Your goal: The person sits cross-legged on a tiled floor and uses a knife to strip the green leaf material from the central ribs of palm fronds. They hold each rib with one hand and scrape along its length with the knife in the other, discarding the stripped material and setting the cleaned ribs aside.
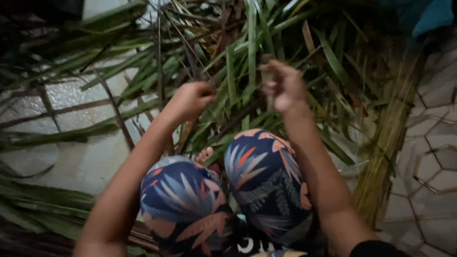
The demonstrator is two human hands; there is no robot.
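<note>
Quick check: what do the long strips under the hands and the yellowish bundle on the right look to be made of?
Long strips: plant leaf, likely palm fronds; green, matte, ribbed. Yellowish bundle: thin dry stalks or leaf ribs, straw-coloured, seemingly stiff. Left hand and right hand pinch thin pieces.

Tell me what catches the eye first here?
Two raised hands, left and right, each closed on thin strands, over a heap of long green leaves at the top. Below them, knees in bright leaf-patterned cloth. A bundle of yellowish sticks lies at right.

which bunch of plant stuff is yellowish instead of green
The bundle of thin straw-like ribs lying beside the right forearm, on the tiled floor. The long leaves ahead of both hands are green.
</note>
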